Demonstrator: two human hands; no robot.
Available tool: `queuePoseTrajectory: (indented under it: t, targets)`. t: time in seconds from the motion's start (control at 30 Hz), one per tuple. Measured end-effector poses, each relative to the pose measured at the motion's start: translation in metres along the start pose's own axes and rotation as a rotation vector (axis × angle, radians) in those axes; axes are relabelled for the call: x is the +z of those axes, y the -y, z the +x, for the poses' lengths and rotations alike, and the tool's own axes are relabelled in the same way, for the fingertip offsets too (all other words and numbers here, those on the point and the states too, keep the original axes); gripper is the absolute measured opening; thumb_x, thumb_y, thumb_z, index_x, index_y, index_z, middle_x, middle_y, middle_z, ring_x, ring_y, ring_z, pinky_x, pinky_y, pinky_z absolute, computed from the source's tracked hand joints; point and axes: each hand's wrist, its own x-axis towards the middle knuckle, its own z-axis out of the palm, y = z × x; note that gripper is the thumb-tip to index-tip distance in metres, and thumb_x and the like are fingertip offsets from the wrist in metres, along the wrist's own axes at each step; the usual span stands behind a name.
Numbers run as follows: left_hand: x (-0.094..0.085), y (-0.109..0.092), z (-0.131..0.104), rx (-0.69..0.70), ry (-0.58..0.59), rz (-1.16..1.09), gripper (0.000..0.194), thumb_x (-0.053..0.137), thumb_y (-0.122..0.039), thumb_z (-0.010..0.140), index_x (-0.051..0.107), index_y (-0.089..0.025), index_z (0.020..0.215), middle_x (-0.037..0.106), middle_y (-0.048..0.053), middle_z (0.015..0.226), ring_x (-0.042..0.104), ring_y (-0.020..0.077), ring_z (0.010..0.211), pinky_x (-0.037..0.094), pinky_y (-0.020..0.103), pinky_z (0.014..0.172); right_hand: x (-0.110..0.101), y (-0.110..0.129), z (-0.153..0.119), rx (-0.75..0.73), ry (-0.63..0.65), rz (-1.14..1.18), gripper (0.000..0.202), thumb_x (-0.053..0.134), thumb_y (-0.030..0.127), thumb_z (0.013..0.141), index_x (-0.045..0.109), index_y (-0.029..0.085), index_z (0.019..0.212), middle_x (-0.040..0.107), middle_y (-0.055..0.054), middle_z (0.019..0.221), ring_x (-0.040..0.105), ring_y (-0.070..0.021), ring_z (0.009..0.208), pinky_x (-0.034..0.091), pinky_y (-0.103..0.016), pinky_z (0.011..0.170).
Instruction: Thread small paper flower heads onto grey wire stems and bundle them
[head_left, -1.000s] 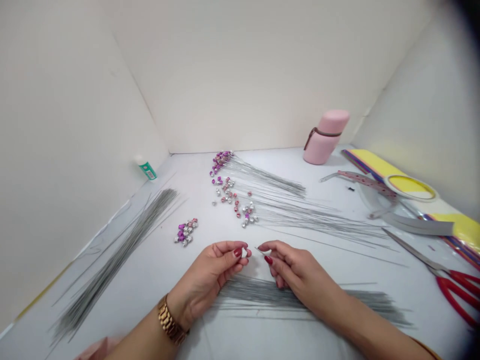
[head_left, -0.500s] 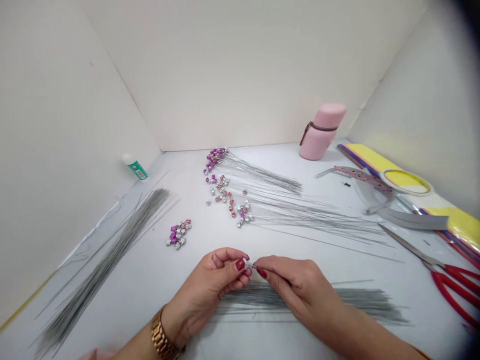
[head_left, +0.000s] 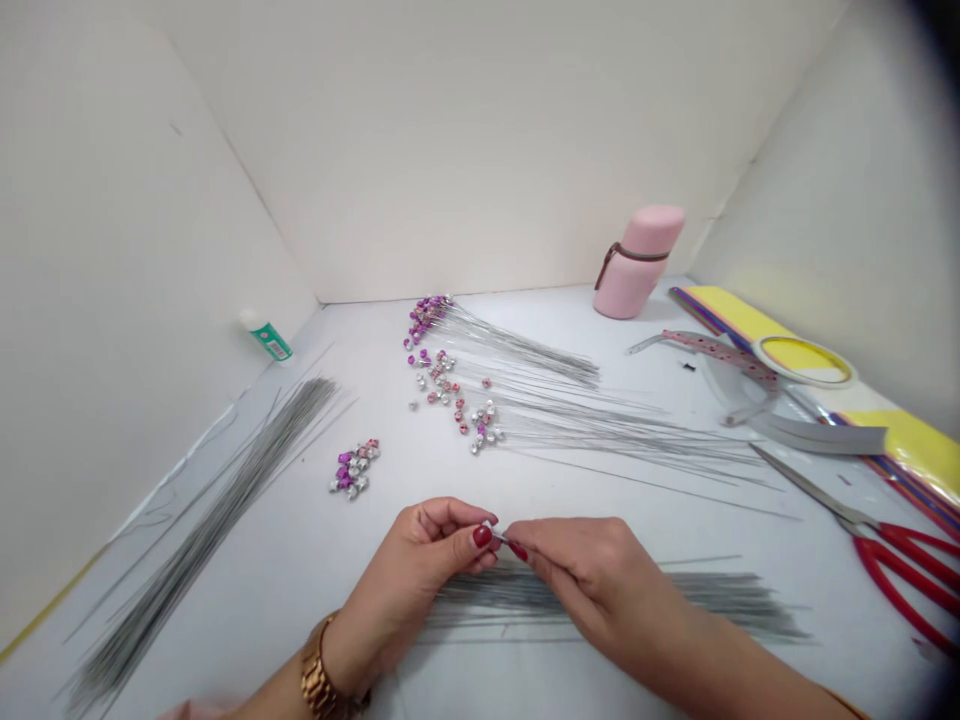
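Observation:
My left hand, with a gold watch at the wrist, is closed, its thumb and fingertips pinching a small silver star that is mostly covered. Close against it, my right hand pinches a thin silvery wire between thumb and forefinger; the wire meets the star. Under both hands lies a bundle of grey wires. A small pile of purple, silver and pink stars sits beyond my left hand. Farther back, stars fixed on wires fan out to the right.
Another wire bundle lies at the left, near a green-and-white glue stick. A pink bottle stands at the back. Along the right are red-handled scissors, a tape roll, paper strips and yellow sheets.
My fingertips have shifted slightly around the star, and less of it shows now. The whole view has moved a little; the things on the table stay put.

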Motion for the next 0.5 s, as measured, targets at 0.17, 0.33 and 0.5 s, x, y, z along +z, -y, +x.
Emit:
queuePoseTrajectory:
  t: [0.17, 0.33, 0.5]
  targets:
    - [0.000, 0.000, -0.001, 0.166, -0.068, 0.294, 0.008, 0.066, -0.021, 0.069, 0.065, -0.014, 0.072, 0.065, 0.001, 0.062, 0.057, 0.0105, 0.060, 0.044, 0.020, 0.059, 0.008, -0.003, -0.006, -0.070, -0.059, -0.275, 0.022, 0.037, 0.007, 0.081, 0.055, 0.020, 0.083, 0.056, 0.001, 0.062, 0.048, -0.0138, 0.053, 0.030, -0.025, 0.053]
    - [0.000, -0.001, -0.004, 0.403, -0.066, 0.649, 0.011, 0.059, -0.023, 0.075, 0.066, -0.015, 0.072, 0.064, 0.004, 0.067, 0.058, 0.0141, 0.063, 0.045, 0.023, 0.059, 0.009, 0.001, -0.005, -0.052, -0.075, -0.189, 0.024, 0.033, 0.009, 0.082, 0.056, 0.016, 0.076, 0.053, -0.002, 0.060, 0.043, -0.0139, 0.052, 0.029, -0.026, 0.052]
    - [-0.001, -0.007, -0.009, 0.522, 0.012, 0.808, 0.015, 0.055, -0.024, 0.078, 0.066, -0.015, 0.073, 0.063, 0.005, 0.066, 0.058, 0.0137, 0.061, 0.044, 0.023, 0.058, 0.002, 0.009, 0.005, 0.338, 0.134, 0.651, 0.025, 0.035, 0.026, 0.087, 0.055, 0.016, 0.077, 0.035, 0.006, 0.051, 0.031, -0.0084, 0.045, 0.027, -0.019, 0.043]
